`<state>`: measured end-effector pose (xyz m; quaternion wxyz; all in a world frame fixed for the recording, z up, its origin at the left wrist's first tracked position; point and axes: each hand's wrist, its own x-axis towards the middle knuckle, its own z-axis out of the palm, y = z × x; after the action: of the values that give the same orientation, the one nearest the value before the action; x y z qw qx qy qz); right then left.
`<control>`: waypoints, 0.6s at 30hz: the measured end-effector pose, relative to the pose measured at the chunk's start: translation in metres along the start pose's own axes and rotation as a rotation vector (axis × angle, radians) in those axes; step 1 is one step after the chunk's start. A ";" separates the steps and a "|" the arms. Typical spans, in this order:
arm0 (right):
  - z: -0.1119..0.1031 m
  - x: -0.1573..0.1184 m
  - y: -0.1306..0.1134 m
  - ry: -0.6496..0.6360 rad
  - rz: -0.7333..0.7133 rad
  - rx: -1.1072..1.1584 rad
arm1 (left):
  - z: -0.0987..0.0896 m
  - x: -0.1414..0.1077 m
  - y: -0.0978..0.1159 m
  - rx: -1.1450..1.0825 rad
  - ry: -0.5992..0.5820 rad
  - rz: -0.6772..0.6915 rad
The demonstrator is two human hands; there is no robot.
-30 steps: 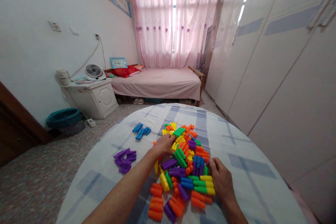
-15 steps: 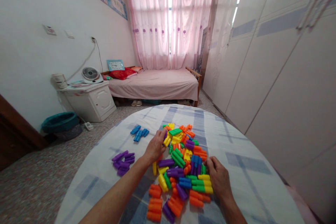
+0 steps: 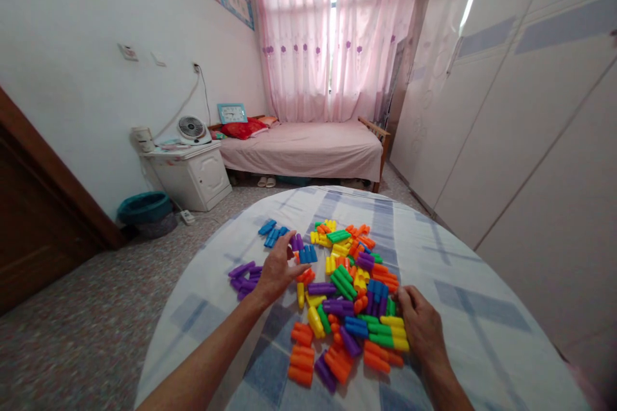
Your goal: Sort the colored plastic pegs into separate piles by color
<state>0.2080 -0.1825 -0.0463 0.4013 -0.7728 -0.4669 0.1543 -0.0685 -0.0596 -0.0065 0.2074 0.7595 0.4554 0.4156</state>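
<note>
My left hand (image 3: 277,273) is open, thumb and fingers apart, over the left side of a pile of plastic toy blocks shaped like joined tubes. Just by its fingertips are a purple block (image 3: 297,242) and a blue block (image 3: 308,253); I cannot tell if they touch the fingers. Left of the pile lie a group of blue blocks (image 3: 268,227) and a group of purple blocks (image 3: 242,270), partly behind the hand. My right hand (image 3: 423,327) rests with curled fingers at the pile's right edge, beside a green and yellow block (image 3: 388,336). Whatever those fingers hold, if anything, is hidden.
Orange blocks (image 3: 301,366) lie at the near side of the pile. A checked cloth covers the round table (image 3: 463,347). Beyond it stand a bed (image 3: 308,151), a white cabinet (image 3: 209,173) with a fan (image 3: 191,128), a bin (image 3: 147,209) and a wardrobe (image 3: 520,160).
My left hand has moved left off the pile and spread its fingers, exposing the blue block. My right hand has stayed at the pile's edge. The view has turned slightly left.
</note>
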 end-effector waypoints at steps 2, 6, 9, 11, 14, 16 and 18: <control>-0.001 0.000 -0.003 -0.005 0.028 -0.005 | -0.003 -0.006 0.007 -0.115 0.006 -0.113; -0.002 -0.001 -0.006 -0.002 0.044 0.010 | 0.007 -0.016 0.035 -0.655 -0.108 -0.289; -0.002 -0.001 -0.004 0.015 0.007 0.005 | 0.020 -0.020 0.050 -1.118 -0.142 -0.417; -0.002 -0.001 -0.001 0.025 -0.036 -0.008 | 0.027 -0.021 0.052 -1.324 -0.149 -0.503; -0.001 0.001 0.003 0.027 -0.076 -0.035 | 0.033 -0.020 0.046 -1.486 -0.148 -0.603; -0.001 0.003 0.005 0.031 -0.088 -0.053 | 0.034 -0.019 0.041 -1.532 -0.119 -0.631; 0.000 0.004 0.008 0.034 -0.108 -0.063 | 0.033 -0.018 0.039 -1.555 -0.104 -0.635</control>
<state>0.2146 -0.1810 -0.0520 0.3922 -0.7613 -0.5057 0.1046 -0.0255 -0.0922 -0.0065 0.7993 0.2546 0.2213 0.4974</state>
